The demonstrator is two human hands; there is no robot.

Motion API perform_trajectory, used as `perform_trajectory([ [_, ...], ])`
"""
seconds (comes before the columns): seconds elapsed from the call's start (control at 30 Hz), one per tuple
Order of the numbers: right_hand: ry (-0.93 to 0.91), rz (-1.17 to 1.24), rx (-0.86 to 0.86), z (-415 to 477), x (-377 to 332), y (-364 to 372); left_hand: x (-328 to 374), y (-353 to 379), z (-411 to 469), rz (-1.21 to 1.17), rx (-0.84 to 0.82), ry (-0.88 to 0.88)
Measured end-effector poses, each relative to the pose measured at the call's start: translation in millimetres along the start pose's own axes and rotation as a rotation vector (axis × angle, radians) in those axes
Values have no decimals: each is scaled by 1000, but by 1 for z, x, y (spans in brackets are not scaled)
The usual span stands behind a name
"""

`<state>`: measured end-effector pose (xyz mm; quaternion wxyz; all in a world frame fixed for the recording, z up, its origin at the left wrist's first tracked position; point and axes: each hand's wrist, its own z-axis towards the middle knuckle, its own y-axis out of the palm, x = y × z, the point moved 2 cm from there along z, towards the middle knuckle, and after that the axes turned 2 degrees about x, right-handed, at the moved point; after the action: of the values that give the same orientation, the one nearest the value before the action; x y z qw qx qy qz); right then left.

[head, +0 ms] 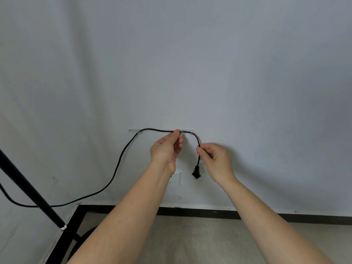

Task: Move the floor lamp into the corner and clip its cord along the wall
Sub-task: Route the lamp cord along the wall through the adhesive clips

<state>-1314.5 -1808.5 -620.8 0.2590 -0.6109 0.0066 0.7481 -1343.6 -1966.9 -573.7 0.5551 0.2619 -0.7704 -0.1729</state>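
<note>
Both my bare forearms reach up and forward from the bottom of the view, angled toward each other. My left hand is raised highest, wrist bent a little, thumb and forefinger pinched together at the top with the other fingers curled loosely beneath. My right hand sits slightly lower and just beside it, apart from it, back of the hand facing right, thumb and forefinger closed in a pinch at its left edge, remaining fingers folded into the palm.
</note>
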Motion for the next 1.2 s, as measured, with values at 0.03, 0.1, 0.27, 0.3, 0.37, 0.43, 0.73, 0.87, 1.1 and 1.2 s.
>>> perform_trajectory([
  [0.03, 39, 27, -21, -2, 4, 1, 0, 0, 0, 10, -1, 3],
  [0.1, 115, 83, -57, -8, 11, 1, -1, -1, 1, 36, -5, 2],
  [0.27, 269, 65, -239, -33, 33, -6, -4, -2, 2, 72, -17, 40],
  [0.3, 292, 72, -256, -38, 38, -8, -5, -3, 2, 81, -20, 56],
  [0.37, 353, 158, -248, -45, 45, -13, -7, -3, 3, 118, -35, 97],
  [0.43, 414, 256, -220, -50, 47, -18, -11, -5, 2, 195, -53, 130],
  [0.73, 445, 252, -248, -55, 49, -33, -48, 3, -6, 589, -216, 184],
  [0.87, 508, 169, -287, -57, 61, -37, -63, 10, -4, 642, -165, 221],
  [1.1, 362, 122, -79, -43, 70, -40, -70, 6, 7, 720, 64, 300],
  [1.2, 280, 56, -28, -39, 72, -39, -72, 6, 8, 742, 91, 299],
])
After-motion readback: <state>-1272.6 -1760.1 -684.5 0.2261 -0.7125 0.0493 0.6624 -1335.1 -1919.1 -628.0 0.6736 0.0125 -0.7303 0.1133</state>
